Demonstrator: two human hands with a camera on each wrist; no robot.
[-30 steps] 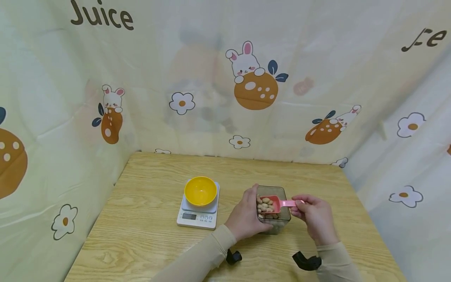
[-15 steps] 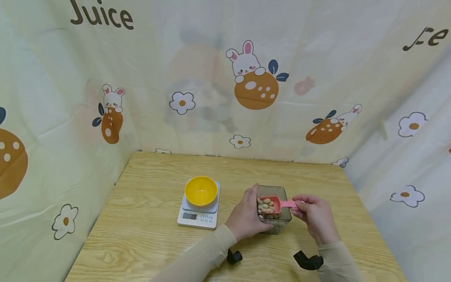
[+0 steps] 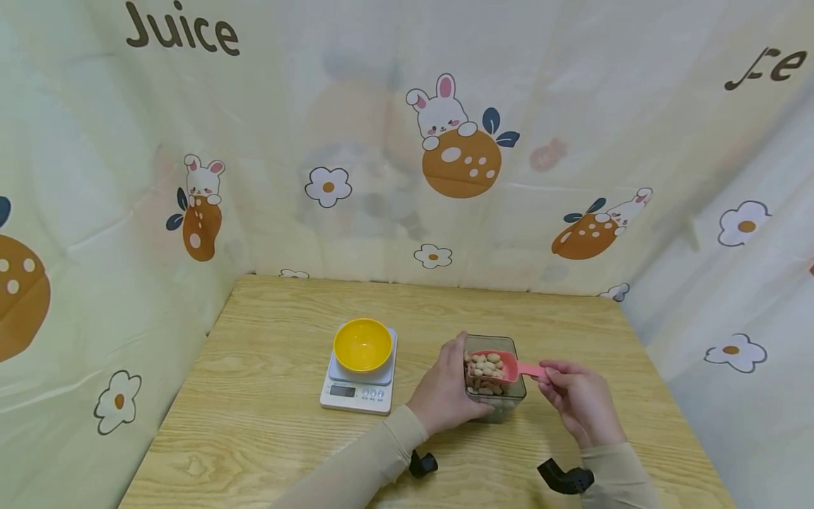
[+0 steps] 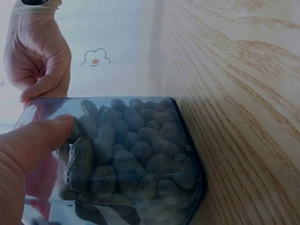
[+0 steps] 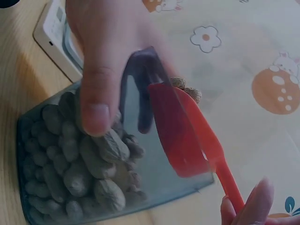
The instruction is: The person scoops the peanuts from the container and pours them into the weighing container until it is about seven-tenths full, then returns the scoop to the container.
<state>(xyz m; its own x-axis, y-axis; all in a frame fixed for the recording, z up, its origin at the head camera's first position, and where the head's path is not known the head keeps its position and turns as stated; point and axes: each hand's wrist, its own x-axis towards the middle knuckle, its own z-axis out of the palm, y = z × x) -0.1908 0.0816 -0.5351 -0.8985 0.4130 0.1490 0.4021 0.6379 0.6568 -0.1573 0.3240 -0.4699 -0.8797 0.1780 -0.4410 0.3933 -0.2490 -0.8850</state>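
My left hand (image 3: 443, 391) grips a clear, grey-tinted square container (image 3: 502, 408) by its left side, the thumb along the near wall. Peanuts in their shells (image 4: 126, 159) fill its lower part, seen through the wall in the left wrist view. My right hand (image 3: 581, 404) pinches the handle of a pink-red scoop (image 5: 187, 145) between thumb and fingers. The scoop's bowl sits within the container's mouth, above the rest of the peanuts, loaded with several of them. Two peanuts (image 5: 191, 93) show over its edge in the right wrist view.
Left of the container, a yellow bowl (image 3: 362, 345) stands on a white digital kitchen scale (image 3: 356, 400). The wooden table (image 3: 267, 367) runs back to a printed curtain (image 3: 369, 233). Black wrist mounts (image 3: 564, 478) stick out by both sleeves.
My right hand has drawn slightly right and toward me, and the scoop has risen with its peanuts inside the container's mouth. The left hand, container, bowl and scale have stayed put.
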